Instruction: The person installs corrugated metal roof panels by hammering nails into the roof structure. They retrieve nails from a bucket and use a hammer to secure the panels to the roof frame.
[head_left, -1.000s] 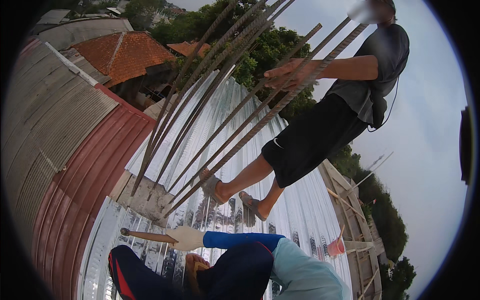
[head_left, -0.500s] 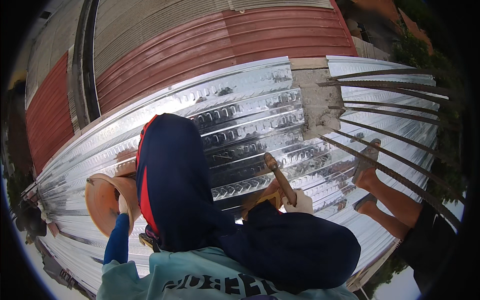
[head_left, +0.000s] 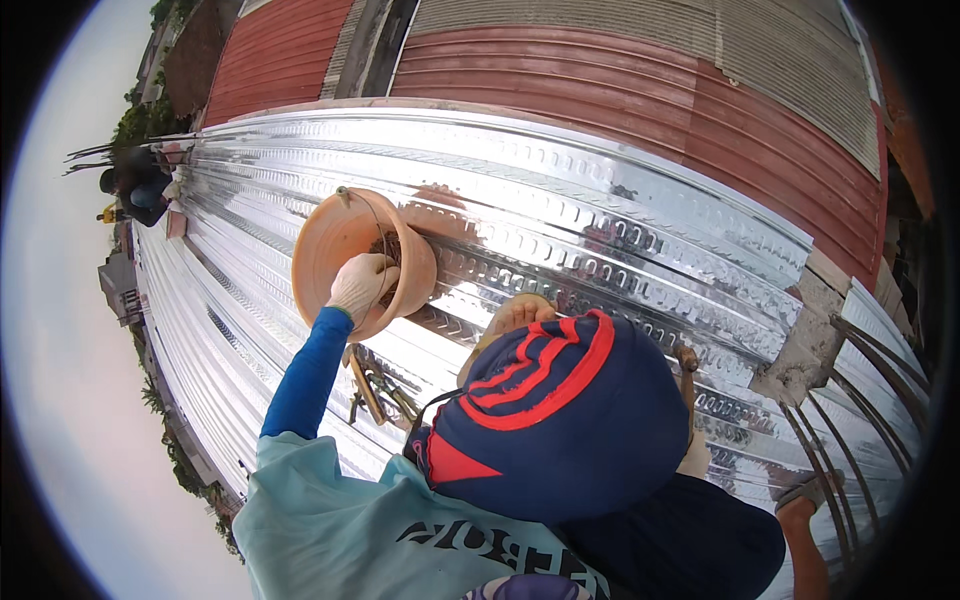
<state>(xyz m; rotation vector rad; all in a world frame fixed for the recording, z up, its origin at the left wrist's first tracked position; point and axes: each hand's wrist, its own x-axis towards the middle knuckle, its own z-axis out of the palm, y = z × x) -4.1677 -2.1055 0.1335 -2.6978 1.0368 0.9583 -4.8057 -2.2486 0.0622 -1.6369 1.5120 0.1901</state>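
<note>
My left hand (head_left: 363,284), in a pale glove, reaches into an orange bucket (head_left: 418,262) lying tipped on its side. Its fingers are curled together at a dark brown heap of thin pieces (head_left: 388,248); what they hold is hidden. Partly behind my bent knee, my gloved right hand (head_left: 694,457) is closed round the wooden handle of a hammer (head_left: 687,380), whose knobbed end points away from me. Both knees are bent in navy trousers (head_left: 570,420) with red stripes.
Ribbed shiny metal decking (head_left: 560,185) spreads underfoot. Metal tools (head_left: 378,388) lie beside the bucket. Rebar (head_left: 850,450) sticks out by a concrete block (head_left: 800,345) at right, near another person's foot (head_left: 805,488). Another person (head_left: 140,185) crouches far left. Red roofing (head_left: 550,80) lies beyond.
My view has swung left, so the bucket now sits nearer the middle. My left hand is still inside it, fingers now in plain sight. The hammer stays in my right hand.
</note>
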